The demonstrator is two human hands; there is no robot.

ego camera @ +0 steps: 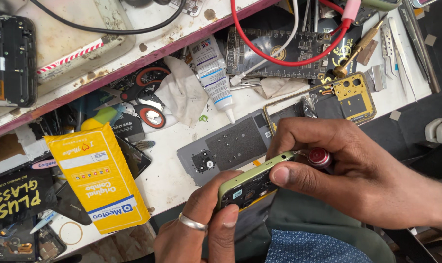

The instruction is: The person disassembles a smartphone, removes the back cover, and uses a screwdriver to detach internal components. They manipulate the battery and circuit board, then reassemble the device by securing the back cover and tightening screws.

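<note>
Down near the lower middle of the view, the left hand [201, 229], a silver ring on one finger, grips the lower end of a green phone frame [252, 182], thumb pressed on its face and fingers curled beneath. That frame is held tilted above the person's lap, just off the edge of the white workbench [167, 180]. From the right, the right hand [347, 165] closes around a red-capped tool [319, 157], its thumb resting against the frame's upper corner, where the tool's tip meets the edge. Just behind the hands, on the bench, lies a grey magnetic screw mat [233, 146] dotted with tiny screws. Farther back are a white glue tube [212, 75], a gold phone back cover [350, 97] and red-handled scissors [148, 97], while a yellow packet [97, 175] sits well to the left
</note>
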